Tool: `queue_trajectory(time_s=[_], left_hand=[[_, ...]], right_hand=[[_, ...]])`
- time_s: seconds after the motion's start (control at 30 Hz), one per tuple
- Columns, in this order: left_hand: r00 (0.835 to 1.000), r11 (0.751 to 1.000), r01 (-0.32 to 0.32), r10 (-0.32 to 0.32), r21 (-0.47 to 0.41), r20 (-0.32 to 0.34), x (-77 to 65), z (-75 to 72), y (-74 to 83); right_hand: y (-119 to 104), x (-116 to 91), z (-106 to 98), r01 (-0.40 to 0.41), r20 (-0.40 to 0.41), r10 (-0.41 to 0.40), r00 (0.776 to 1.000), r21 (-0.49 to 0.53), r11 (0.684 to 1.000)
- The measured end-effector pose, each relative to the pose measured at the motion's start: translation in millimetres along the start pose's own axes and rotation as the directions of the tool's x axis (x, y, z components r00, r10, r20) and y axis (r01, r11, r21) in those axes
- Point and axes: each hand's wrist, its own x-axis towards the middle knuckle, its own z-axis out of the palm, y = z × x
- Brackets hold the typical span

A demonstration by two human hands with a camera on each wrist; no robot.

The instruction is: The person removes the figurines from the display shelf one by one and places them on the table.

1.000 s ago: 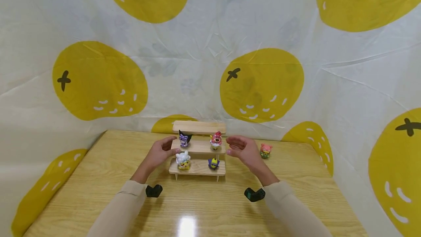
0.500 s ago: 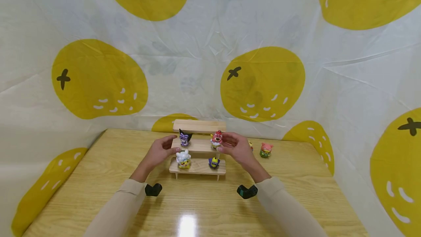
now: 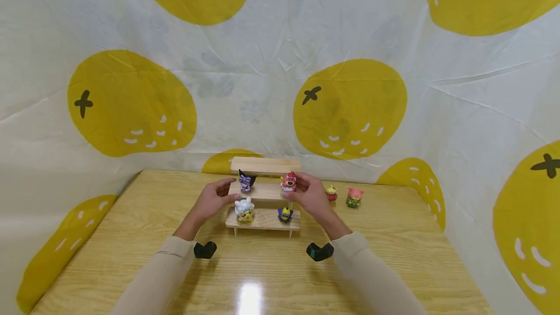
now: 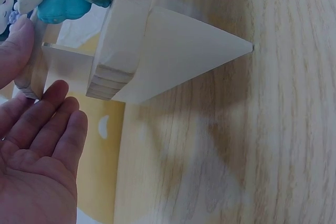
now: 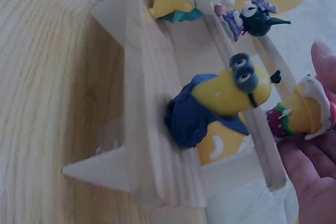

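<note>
A three-tier wooden display stand (image 3: 264, 165) stands at the back of the table. My left hand (image 3: 210, 205) holds the left end of its middle tier, with the thumb in front and several fingers nearly straight beside it. At the tier's right end, my right hand (image 3: 312, 198) grips a pink bear figurine (image 3: 288, 182) between thumb and fingers. A black-and-purple figurine (image 3: 247, 183) is on the same tier near my left hand. On the lowest tier are a white-hatted yellow figurine (image 3: 244, 209) and a minion figurine (image 5: 223, 94) in a blue cape.
Right of the stand, a green alien figurine (image 3: 331, 193) and a pink-headed figurine (image 3: 354, 197) stand on the wooden table (image 3: 271, 276). Cloth printed with yellow fruit (image 3: 350, 108) hangs close behind the stand and along both sides.
My right hand has moved left to the pink bear figurine and taken hold of it. The alien figurine behind that hand has come into view. My left hand stays at the stand.
</note>
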Motion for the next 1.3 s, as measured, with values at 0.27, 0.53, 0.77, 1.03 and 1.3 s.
queue_trajectory(time_s=[0.27,0.53,0.77,1.03,1.3], left_hand=[[1.000,1.000,0.011,-0.011,0.018,0.001,0.3,0.7,1.4],[1.000,1.000,0.009,-0.009,0.015,-0.002,0.2,1.2,1.0],[1.000,0.999,-0.022,0.023,0.033,-0.021,1.7,2.8,0.9],[0.999,0.999,-0.026,0.027,0.038,-0.023,1.3,3.9,1.7],[1.000,0.999,-0.022,0.023,0.034,-0.021,-0.2,3.4,2.7]], right_hand=[[-2,1,7,-0.004,-0.053,0.006,0.999,0.041,0.999],[-1,1,11,-0.007,-0.108,0.007,0.994,0.002,1.000],[-1,1,10,-0.016,-0.145,0.012,0.989,-0.030,0.999],[-4,-5,3,-0.021,-0.159,0.014,0.987,-0.041,0.999],[-6,-6,-8,-0.027,-0.126,0.016,0.992,-0.086,0.996]])
